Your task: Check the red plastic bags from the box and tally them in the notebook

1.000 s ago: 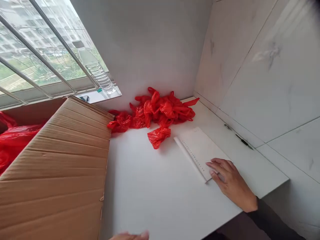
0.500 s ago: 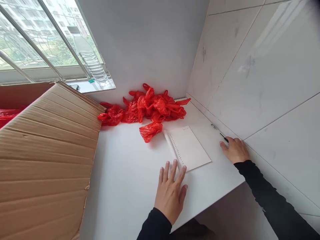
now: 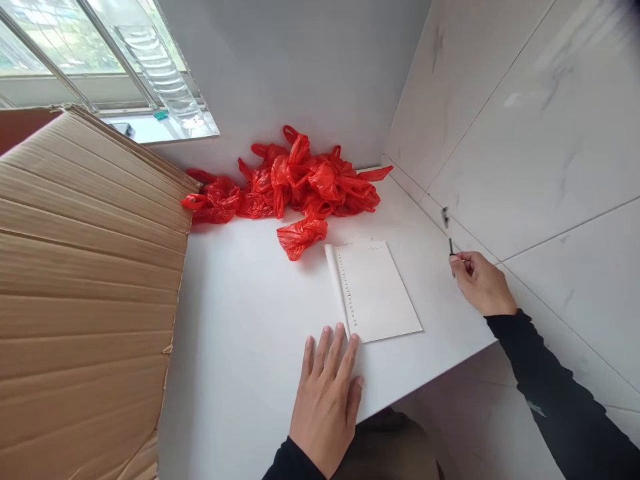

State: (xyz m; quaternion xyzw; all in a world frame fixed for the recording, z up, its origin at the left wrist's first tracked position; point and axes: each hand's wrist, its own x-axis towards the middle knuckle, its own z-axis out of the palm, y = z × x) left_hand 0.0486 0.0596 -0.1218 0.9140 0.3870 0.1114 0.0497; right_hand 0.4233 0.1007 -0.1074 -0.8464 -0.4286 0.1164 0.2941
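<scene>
My right hand (image 3: pixel 481 283) is at the right side of the table, by the tiled wall. Thumb and fingers pinch a thin pen (image 3: pixel 451 247) with a dark lower part; its pale middle hardly shows against the white, and a blurred dark piece beyond it looks like its clip end. My left hand (image 3: pixel 327 393) lies palm down with fingers spread, its fingertips at the near left corner of an open notebook (image 3: pixel 383 293). The notebook's page looks blank, with a row of binding holes along the left and the turned-back part curled beside them.
Crumpled red plastic bags (image 3: pixel 320 180) are heaped along the back wall on the white table (image 3: pixel 240 347). A large cardboard box (image 3: pixel 90 287) stands on the left. On the window ledge are a clear water bottle (image 3: pixel 165 73) and a small green object (image 3: pixel 161 115).
My right hand has lifted the pen and tilted it more upright. My left hand has slid slightly left and down in the picture. The camera view has tipped downward.
</scene>
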